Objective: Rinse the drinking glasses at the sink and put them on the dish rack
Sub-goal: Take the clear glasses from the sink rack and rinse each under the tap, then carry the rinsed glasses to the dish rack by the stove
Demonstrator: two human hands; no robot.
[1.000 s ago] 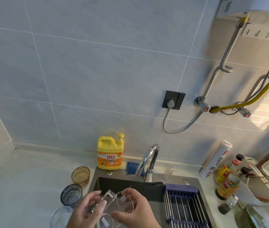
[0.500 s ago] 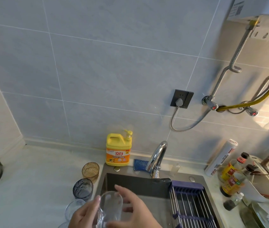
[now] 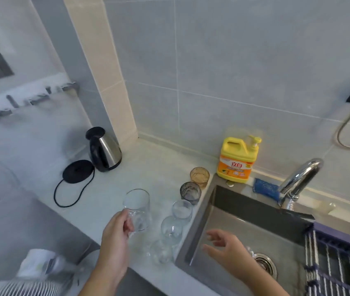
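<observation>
Left hand (image 3: 117, 236) grips clear mug (image 3: 137, 208), maybe by handle; right hand (image 3: 228, 251) empty over sink (image 3: 210, 212).

Taking the sink (image 3: 244, 229) as landmark: its basin lies open beneath the empty right hand (image 3: 225, 251), but the dish rack (image 3: 338, 263) spans its right part and the faucet (image 3: 298, 182) overhangs the back. A row of glasses (image 3: 177, 221) crowds its left rim. Left of them, bare counter (image 3: 110, 201) reaches a kettle (image 3: 103, 150).
</observation>
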